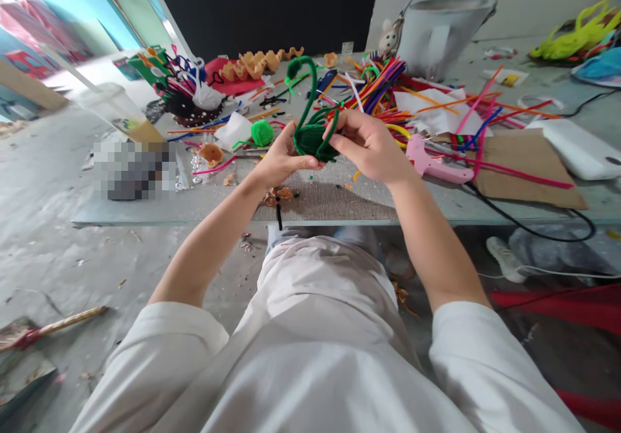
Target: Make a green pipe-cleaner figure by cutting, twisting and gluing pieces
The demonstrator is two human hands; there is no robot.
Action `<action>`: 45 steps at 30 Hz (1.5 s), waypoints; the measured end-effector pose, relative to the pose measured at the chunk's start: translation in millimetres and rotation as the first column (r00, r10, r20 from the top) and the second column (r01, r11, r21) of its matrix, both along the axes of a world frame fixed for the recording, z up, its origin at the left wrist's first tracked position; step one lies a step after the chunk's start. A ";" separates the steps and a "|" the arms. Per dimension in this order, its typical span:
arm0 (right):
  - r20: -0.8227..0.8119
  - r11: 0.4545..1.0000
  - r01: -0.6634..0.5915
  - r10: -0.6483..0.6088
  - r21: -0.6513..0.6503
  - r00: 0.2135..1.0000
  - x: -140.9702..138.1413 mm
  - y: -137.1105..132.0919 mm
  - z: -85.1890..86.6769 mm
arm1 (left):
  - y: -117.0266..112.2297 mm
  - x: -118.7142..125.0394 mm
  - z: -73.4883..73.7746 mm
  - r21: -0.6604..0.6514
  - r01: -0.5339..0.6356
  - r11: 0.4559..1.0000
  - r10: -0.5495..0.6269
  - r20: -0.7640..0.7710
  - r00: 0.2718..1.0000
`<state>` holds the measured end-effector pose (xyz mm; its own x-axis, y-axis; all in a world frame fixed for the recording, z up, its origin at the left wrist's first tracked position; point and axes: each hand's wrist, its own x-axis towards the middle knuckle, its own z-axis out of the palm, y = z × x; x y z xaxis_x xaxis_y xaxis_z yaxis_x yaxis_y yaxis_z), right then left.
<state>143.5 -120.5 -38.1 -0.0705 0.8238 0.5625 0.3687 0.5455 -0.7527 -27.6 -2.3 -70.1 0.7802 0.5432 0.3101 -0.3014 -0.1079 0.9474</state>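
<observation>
- Green pipe-cleaner figure [310,140]: held between both hands above the tabletop [189,205], its curled stem [313,87] rising.
- Left hand [279,160]: grip closed about the figure's left side, thumb beneath.
- Right hand [371,145]: grip pinching a green strand [335,122] on the right.
- Pink glue gun [439,162]: beside the right wrist.

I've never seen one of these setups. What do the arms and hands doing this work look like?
They are a person's own, with no robot parts. Loose, plain white short sleeves leave both forearms bare. The left hand and right hand wear no gloves, and no watch, bracelet or cable shows at either wrist.
</observation>
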 end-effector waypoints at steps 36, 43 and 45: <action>0.035 0.990 0.130 -0.132 0.061 0.991 -2.4 13.4 -11.0 | 2.2 -1.3 -0.9 -0.144 0.020 0.989 -0.031 -0.074 0.997; 0.070 0.973 0.211 -0.218 0.088 0.973 -8.3 16.2 -12.4 | -4.9 -0.2 2.7 -0.171 -0.055 0.984 0.043 -0.076 0.996; 0.078 0.969 0.226 -0.234 0.098 0.969 -10.2 17.4 -12.4 | -3.5 0.3 1.1 -0.169 -0.056 0.984 0.044 -0.073 0.996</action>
<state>133.3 -103.1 -50.5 0.0624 0.7713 0.6334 0.5544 0.5009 -0.6646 -27.2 -5.8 -69.0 0.7672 0.6222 0.1556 -0.2330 0.0443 0.9715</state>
